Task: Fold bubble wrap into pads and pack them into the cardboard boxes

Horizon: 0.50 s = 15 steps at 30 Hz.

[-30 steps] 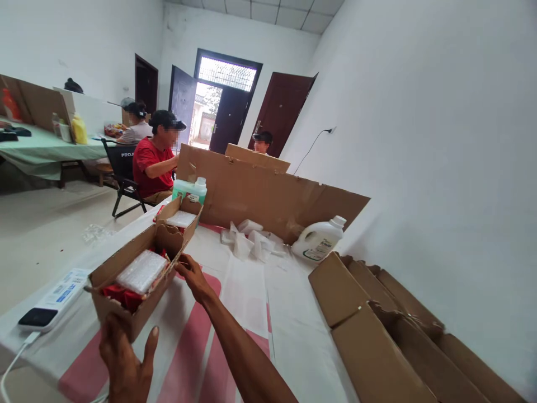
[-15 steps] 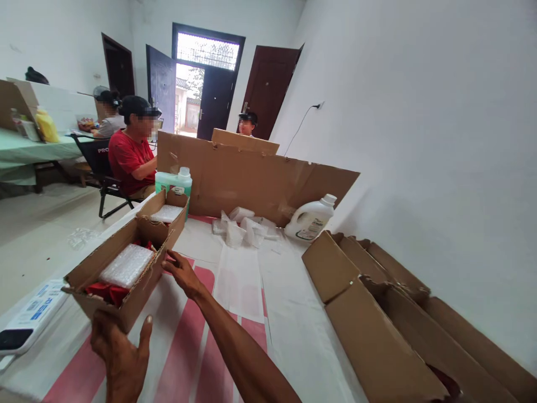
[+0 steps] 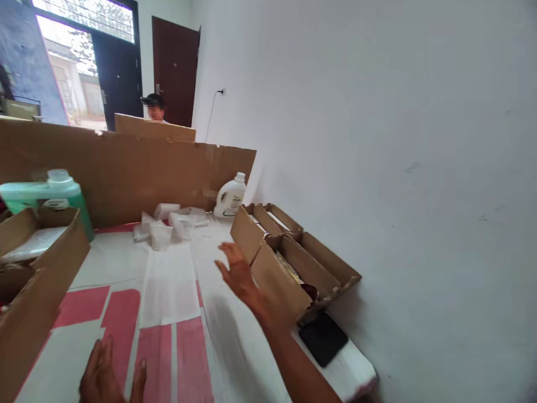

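My right hand (image 3: 237, 271) is stretched out with fingers apart, just left of the cardboard boxes (image 3: 279, 280) along the wall; whether it touches them I cannot tell. Those boxes stand in two rows, with things partly visible inside. Low in the picture, my left hand (image 3: 107, 375) hovers over the red and white table cover (image 3: 188, 358), fingers spread and holding nothing. To its left is an open cardboard box (image 3: 42, 313), cut off by the picture's edge. Behind that, another box holds a bubble-wrapped packet (image 3: 36, 244).
Crumpled clear plastic wrap (image 3: 168, 226) lies near the cardboard screen (image 3: 138, 173). A white jug (image 3: 230, 196) stands by the screen's right end, a green jug (image 3: 54, 193) at left. A black flat object (image 3: 323, 337) rests near the right table edge. Beyond the screen is a person (image 3: 155, 106).
The view has swung right. My right hand has left the side of the left box and reached across to the boxes by the wall. My left hand has come away from that box's near end.
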Each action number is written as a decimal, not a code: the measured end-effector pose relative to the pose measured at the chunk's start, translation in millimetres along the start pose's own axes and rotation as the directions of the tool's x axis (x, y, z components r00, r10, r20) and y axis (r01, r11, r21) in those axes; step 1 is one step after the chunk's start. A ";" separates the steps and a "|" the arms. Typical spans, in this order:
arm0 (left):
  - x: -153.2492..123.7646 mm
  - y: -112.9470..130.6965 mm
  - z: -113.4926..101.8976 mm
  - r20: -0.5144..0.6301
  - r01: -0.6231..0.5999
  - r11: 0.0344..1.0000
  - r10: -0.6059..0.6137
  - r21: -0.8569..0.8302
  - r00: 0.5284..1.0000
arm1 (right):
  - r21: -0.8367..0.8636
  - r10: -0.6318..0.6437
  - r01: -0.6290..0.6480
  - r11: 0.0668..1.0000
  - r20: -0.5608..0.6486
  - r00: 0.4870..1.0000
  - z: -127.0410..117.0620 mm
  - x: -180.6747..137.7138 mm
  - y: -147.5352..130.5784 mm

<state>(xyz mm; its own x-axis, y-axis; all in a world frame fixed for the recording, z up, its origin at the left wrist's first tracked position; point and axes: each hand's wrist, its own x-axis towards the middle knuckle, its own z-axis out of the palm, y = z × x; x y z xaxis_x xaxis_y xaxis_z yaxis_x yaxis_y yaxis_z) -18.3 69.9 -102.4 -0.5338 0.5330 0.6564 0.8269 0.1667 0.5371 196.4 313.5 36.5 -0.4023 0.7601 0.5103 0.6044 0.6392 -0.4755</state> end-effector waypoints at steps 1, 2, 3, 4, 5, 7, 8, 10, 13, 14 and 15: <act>10.6 8.1 14.3 0.064 0.022 1.000 -0.021 -0.014 0.998 | -0.137 0.039 -0.047 0.989 -0.056 0.998 -22.1 13.4 12.3; 23.1 15.7 28.4 0.134 0.055 0.998 -0.052 -0.024 0.990 | -0.263 0.088 -0.112 0.958 -0.102 0.991 -41.1 27.0 21.4; 37.3 22.4 42.6 0.206 0.085 0.996 -0.077 -0.029 0.976 | -0.367 0.148 -0.184 0.912 -0.122 0.981 -56.3 40.3 27.8; 52.9 27.9 57.1 0.270 0.102 0.994 -0.090 -0.031 0.959 | -0.448 0.232 -0.267 0.853 -0.132 0.964 -67.2 52.8 31.9; 69.5 32.0 72.2 0.311 0.105 0.994 -0.090 -0.033 0.946 | -0.506 0.320 -0.342 0.792 -0.133 0.938 -73.6 64.2 34.3; 104.5 36.6 104.0 0.362 0.115 0.993 -0.098 -0.024 0.927 | -0.565 0.464 -0.444 0.695 -0.120 0.878 -74.8 82.9 37.0; 122.0 37.3 120.3 0.367 0.119 0.993 -0.106 -0.013 0.924 | -0.576 0.505 -0.470 0.669 -0.113 0.856 -71.3 90.5 38.7; 154.7 36.1 151.4 0.328 0.122 0.992 -0.120 0.015 0.937 | -0.584 0.536 -0.490 0.647 -0.109 0.837 -61.1 103.4 44.4; 192.2 29.0 187.0 0.281 0.133 0.990 -0.140 0.044 0.949 | -0.603 0.570 -0.511 0.612 -0.111 0.814 -49.1 120.3 59.6; 200.9 25.5 194.7 0.287 0.139 0.989 -0.146 0.047 0.947 | -0.612 0.588 -0.517 0.599 -0.103 0.803 -46.9 125.6 65.4; 207.6 21.9 200.2 0.300 0.145 0.988 -0.152 0.047 0.942 | -0.621 0.605 -0.519 0.587 -0.088 0.791 -45.1 130.6 71.2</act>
<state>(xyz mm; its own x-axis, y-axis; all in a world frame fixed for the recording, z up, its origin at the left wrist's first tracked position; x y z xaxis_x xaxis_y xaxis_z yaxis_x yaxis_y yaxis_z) -75.6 350.3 -60.4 -0.5756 0.7253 0.3778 0.7483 0.2808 0.6010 218.0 453.0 101.6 0.1082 0.9779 0.1790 0.9909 -0.0915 -0.0988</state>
